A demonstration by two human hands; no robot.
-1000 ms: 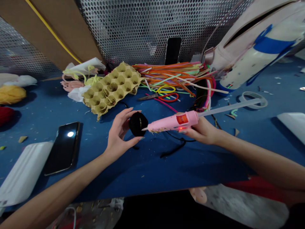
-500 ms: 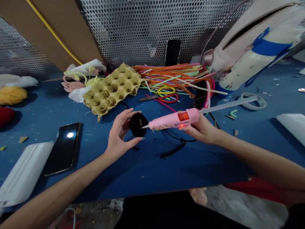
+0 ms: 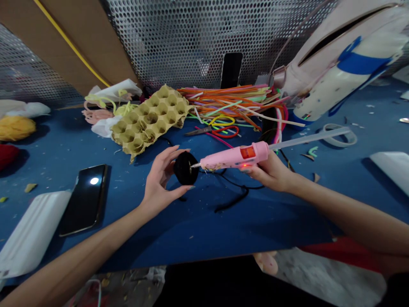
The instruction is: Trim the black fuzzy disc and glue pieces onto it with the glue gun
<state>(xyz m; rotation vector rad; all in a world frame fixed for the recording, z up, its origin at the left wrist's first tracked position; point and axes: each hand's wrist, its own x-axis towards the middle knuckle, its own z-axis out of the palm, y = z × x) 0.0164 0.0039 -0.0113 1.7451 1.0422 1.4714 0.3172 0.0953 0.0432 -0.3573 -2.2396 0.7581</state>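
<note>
Between the thumb and fingers of my left hand (image 3: 164, 177) is a round black fuzzy piece (image 3: 184, 168), with a pale streak on the side facing the nozzle. My right hand (image 3: 271, 172) is wrapped round a pink glue gun (image 3: 228, 157), its red light lit and a long clear glue stick (image 3: 306, 139) sticking out of the back. The metal nozzle points left and meets the black piece at the streak, or comes very near it. Beneath the glue gun, a black pipe cleaner (image 3: 234, 202) lies curled on the blue table (image 3: 204, 230).
An egg carton (image 3: 151, 119), red-and-yellow-handled scissors (image 3: 212, 130) and a heap of coloured pipe cleaners (image 3: 230, 100) lie behind my hands. A phone (image 3: 84, 200) and a white power strip-like block (image 3: 33, 232) are at left. A tape roll (image 3: 338, 135) and a bottle (image 3: 341, 81) stand right.
The glue gun has shifted slightly right, and its nozzle sits a little higher against the black piece. My left hand has stayed nearly still.
</note>
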